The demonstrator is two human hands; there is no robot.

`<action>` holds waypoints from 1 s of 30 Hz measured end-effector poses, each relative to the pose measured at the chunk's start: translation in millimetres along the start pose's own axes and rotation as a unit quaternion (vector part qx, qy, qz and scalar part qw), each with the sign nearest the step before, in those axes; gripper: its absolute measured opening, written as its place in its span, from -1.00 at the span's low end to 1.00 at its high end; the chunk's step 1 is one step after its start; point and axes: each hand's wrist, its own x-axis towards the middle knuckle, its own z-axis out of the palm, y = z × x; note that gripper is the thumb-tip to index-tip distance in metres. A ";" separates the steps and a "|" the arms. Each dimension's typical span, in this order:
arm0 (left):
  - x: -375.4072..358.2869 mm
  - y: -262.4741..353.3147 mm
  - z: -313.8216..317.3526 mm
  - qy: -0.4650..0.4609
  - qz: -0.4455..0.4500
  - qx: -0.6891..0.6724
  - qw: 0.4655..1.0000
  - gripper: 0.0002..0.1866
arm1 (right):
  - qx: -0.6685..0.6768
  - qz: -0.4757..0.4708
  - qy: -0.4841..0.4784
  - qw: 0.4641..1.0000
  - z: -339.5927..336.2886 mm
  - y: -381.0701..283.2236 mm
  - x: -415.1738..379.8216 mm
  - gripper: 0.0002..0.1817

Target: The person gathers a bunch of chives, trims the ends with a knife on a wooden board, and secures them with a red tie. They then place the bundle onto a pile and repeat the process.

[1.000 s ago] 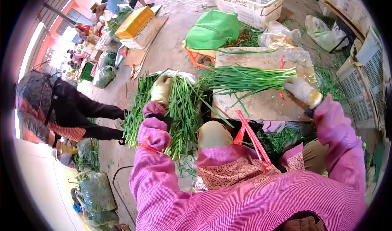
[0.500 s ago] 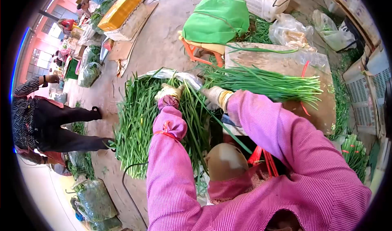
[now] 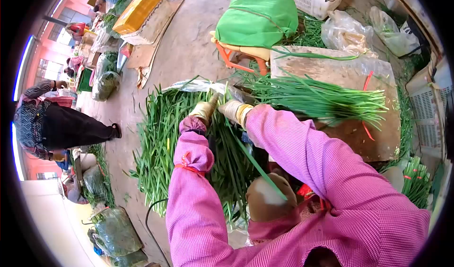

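A large heap of garlic chives [image 3: 163, 144] lies before me, its far edge against clear plastic wrap [image 3: 208, 86]. My left hand [image 3: 204, 110], in a pale work glove, is closed on some chives at the heap's right side. Close beside it, my right hand [image 3: 233, 111], also gloved, is closed on a few chives; a long leaf [image 3: 257, 164] slants down from there toward my knee. To the right, a loose bunch of chives [image 3: 326, 97] rests on a worn board [image 3: 340, 142], a red tie [image 3: 368, 80] under its stem end. Both hands' fingertips are partly hidden among leaves.
Behind the board stands an orange stool [image 3: 243, 59] with a green cloth bundle [image 3: 260, 14]. White crates [image 3: 428, 111] line the right side, near tied chives [image 3: 415, 177]. A person [image 3: 61, 120] stands at left, by bagged greens [image 3: 116, 229]. A dark cable [image 3: 150, 229] crosses the floor.
My right hand has moved left from beside the board, close to my left hand. My left hand has shifted slightly right. The person at left has changed stance.
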 end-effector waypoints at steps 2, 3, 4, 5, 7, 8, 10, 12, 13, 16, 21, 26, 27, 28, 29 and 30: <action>-29.2 17.9 -8.9 -0.020 0.018 0.002 1.000 0.09 | -0.054 -0.068 0.017 0.996 11.5 17.9 35.5 -0.51; -33.4 19.3 -11.6 -0.033 0.026 -0.002 0.999 0.07 | -0.110 -0.135 0.032 0.984 8.8 11.2 26.2 -0.52; -38.6 13.6 -14.6 -0.087 0.050 -0.153 0.983 -0.05 | -0.068 -0.131 0.011 0.989 10.9 4.9 14.9 -0.55; 30.7 -27.8 13.0 -0.174 0.065 -0.364 0.913 -0.30 | -0.071 -0.121 0.016 0.990 20.5 0.5 21.4 -0.55; -36.1 -0.2 -12.3 -0.226 0.016 -0.472 0.852 -0.56 | -0.150 -0.197 0.009 0.969 11.4 -25.8 -33.3 -0.52; -39.2 -5.1 -16.1 -0.206 0.014 -0.516 0.831 -0.72 | -0.143 -0.202 0.009 0.969 11.6 -36.9 -52.1 -0.51; -52.8 -14.5 -27.0 -0.154 0.051 -0.550 0.820 -0.74 | -0.133 -0.227 -0.019 0.964 13.3 -51.6 -78.2 -0.44; -65.9 -30.8 -34.0 -0.065 0.140 -0.519 0.841 -0.77 | -0.170 -0.354 0.006 0.919 13.2 -60.7 -99.1 -0.39; -67.1 -39.0 -37.6 0.003 0.197 -0.461 0.865 -0.78 | -0.118 -0.272 -0.033 0.954 0.6 -61.3 -111.9 -0.43; -79.8 -47.2 -47.9 -0.011 0.096 -0.614 0.783 -0.76 | -0.122 -0.190 0.121 0.967 -21.6 -56.7 -105.1 -0.52; -89.0 -35.1 -55.9 0.039 0.050 -0.565 0.823 -0.76 | -0.063 -0.058 0.027 0.996 -27.9 -40.3 -54.4 -0.53; -67.4 -29.6 -43.0 0.038 -0.003 -0.555 0.831 -0.81 | 0.072 0.012 -0.077 0.994 -13.2 -40.9 -50.1 -0.43; -56.0 -34.3 -38.4 0.014 -0.025 -0.577 0.816 -0.80 | 0.082 -0.030 -0.033 0.996 -3.8 -31.3 -40.6 -0.40; -47.1 -42.5 -35.7 -0.025 -0.019 -0.574 0.818 -0.79 | 0.063 -0.064 -0.044 0.995 10.4 -29.1 -18.2 -0.41; -45.4 -45.6 -35.2 -0.064 -0.014 -0.571 0.818 -0.79 | 0.044 -0.098 -0.054 0.993 18.3 -37.3 -17.1 -0.42; -43.0 -46.7 -35.2 -0.058 -0.015 -0.533 0.844 -0.65 | 0.028 -0.126 -0.066 0.989 21.4 -37.3 -19.5 -0.48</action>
